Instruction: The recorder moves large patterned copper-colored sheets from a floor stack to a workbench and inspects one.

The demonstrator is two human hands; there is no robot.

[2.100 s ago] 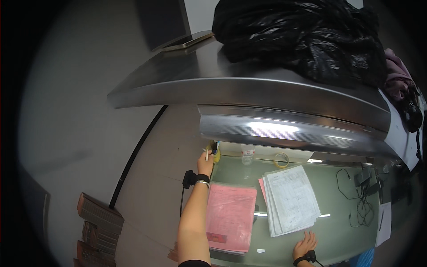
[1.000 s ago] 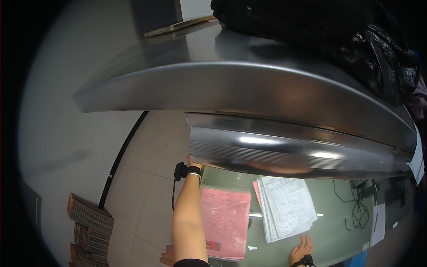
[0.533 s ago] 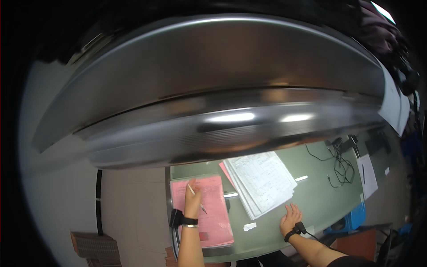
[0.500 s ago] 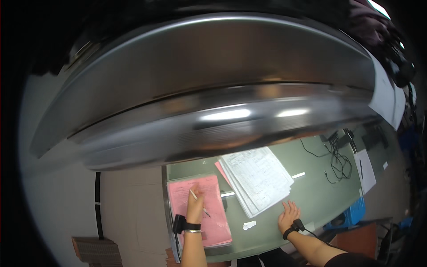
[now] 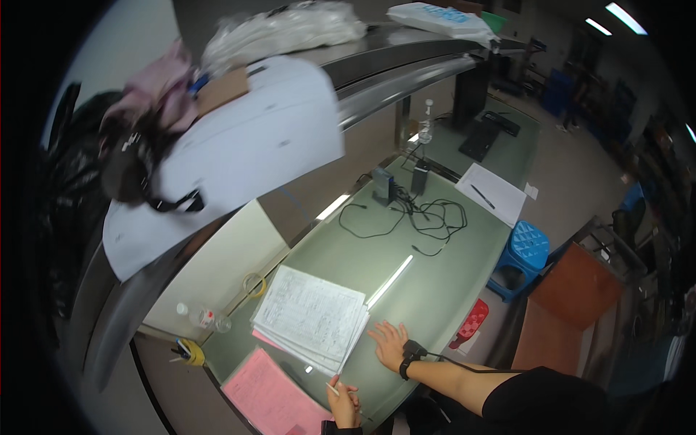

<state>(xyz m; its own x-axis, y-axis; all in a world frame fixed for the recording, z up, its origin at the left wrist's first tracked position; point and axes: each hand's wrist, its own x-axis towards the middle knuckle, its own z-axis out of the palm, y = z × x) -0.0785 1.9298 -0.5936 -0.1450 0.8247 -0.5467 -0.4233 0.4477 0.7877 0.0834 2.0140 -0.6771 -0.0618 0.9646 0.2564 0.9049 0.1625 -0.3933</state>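
Observation:
My left hand [image 5: 346, 407] is at the lower edge of the view, closed around a slim white pen [image 5: 332, 389]. It is beside the right corner of a stack of pink printed sheets [image 5: 274, 395]. Just beyond it lies a stack of white sheets covered in fine writing [image 5: 312, 315], with a bit of pink showing underneath. To the right of that stack, my right hand [image 5: 391, 346] rests on the greenish tabletop [image 5: 442, 290] with its fingers spread. It holds nothing. A black band with a cable circles the right wrist.
Tangled black cables [image 5: 435, 217] and small dark boxes [image 5: 383, 185] lie farther back. A white sheet with a black pen [image 5: 482, 196] is at the far right corner. A blue stool [image 5: 525, 250] stands beside the table. A shelf holding a large white sheet [image 5: 254, 145] overhangs the left.
The view has swung to the right, showing more of the table and room. My left hand, still holding the pen, has shifted off the pink sheets. My right hand stays spread on the tabletop.

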